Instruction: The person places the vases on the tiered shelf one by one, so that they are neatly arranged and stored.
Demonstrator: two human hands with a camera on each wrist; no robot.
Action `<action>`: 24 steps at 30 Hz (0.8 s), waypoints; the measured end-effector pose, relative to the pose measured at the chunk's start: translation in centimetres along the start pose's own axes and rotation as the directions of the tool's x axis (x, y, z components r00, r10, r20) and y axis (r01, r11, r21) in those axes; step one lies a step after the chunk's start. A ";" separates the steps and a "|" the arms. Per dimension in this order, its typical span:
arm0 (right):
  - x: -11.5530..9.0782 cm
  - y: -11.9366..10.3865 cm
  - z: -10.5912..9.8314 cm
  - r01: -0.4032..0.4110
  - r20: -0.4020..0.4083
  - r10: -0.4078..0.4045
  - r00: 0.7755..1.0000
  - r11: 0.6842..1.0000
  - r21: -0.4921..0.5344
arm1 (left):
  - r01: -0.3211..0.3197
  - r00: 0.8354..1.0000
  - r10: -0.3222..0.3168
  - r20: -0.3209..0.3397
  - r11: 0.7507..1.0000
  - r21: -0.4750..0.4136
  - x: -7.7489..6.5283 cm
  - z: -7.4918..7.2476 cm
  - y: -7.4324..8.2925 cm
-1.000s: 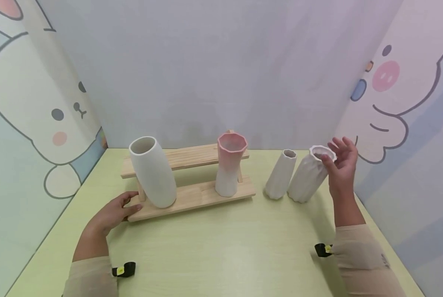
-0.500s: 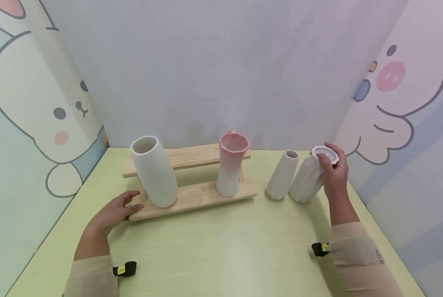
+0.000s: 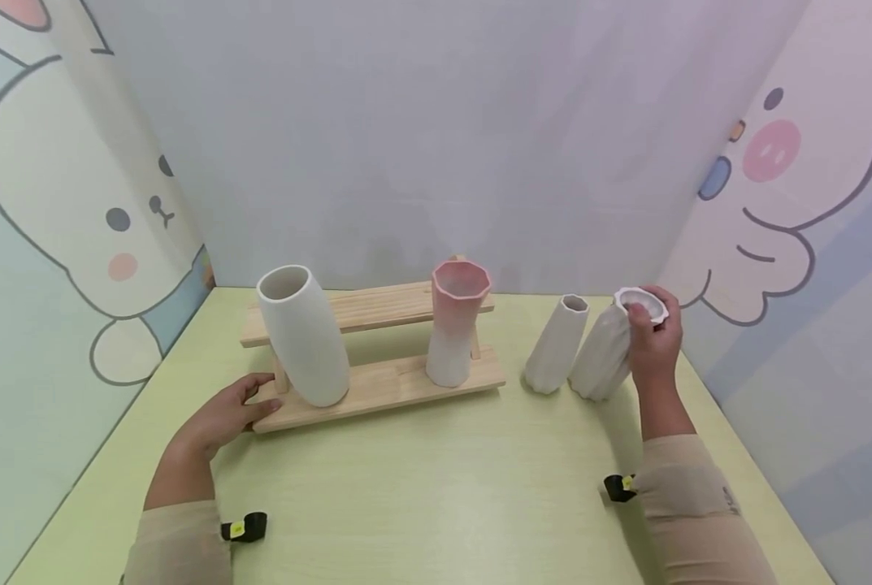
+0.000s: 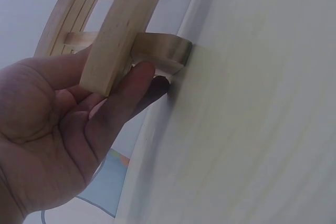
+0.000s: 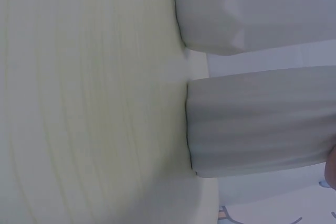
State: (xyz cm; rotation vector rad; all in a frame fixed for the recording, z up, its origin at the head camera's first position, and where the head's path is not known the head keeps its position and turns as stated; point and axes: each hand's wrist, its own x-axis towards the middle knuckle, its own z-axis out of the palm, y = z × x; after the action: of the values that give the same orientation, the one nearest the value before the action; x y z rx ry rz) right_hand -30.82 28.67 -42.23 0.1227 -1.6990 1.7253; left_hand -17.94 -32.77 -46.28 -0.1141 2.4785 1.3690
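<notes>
My left hand [image 3: 223,414] grips the left end of the lower board of a two-tier wooden rack [image 3: 395,383]; in the left wrist view the thumb lies over the board [image 4: 113,40] and fingers curl beneath it. At the far right, my right hand [image 3: 657,345] holds a white ribbed vase [image 3: 600,357] near its wavy rim, thumb at the mouth. That vase stands on the table, as the right wrist view of the ribbed vase [image 5: 257,124] also shows. Just left of it is a narrower white faceted vase [image 3: 553,349].
On the rack's lower board stand a tall smooth white vase [image 3: 305,345] at left and a pink-to-white vase [image 3: 452,333] at right. A pale grey wall [image 3: 421,146] rises behind the light green table [image 3: 436,496]. Cartoon-printed panels [image 3: 794,244] flank both sides.
My right hand has moved left and closed from spread fingers onto the ribbed vase's neck. The left hand keeps its grip on the rack, and the vases stay in place.
</notes>
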 end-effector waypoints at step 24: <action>-0.4 0.2 -0.6 0.047 -0.028 -0.045 0.999 0.997 0.062 | -0.011 1.000 0.011 -0.002 1.000 -0.013 0.2 -0.1 -0.3</action>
State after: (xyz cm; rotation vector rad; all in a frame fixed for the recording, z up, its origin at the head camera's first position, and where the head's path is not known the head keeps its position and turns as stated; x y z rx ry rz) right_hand -30.42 29.07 -42.66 0.1656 -1.6114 1.7398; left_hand -18.06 -32.96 -46.52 -0.1049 2.4762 1.3898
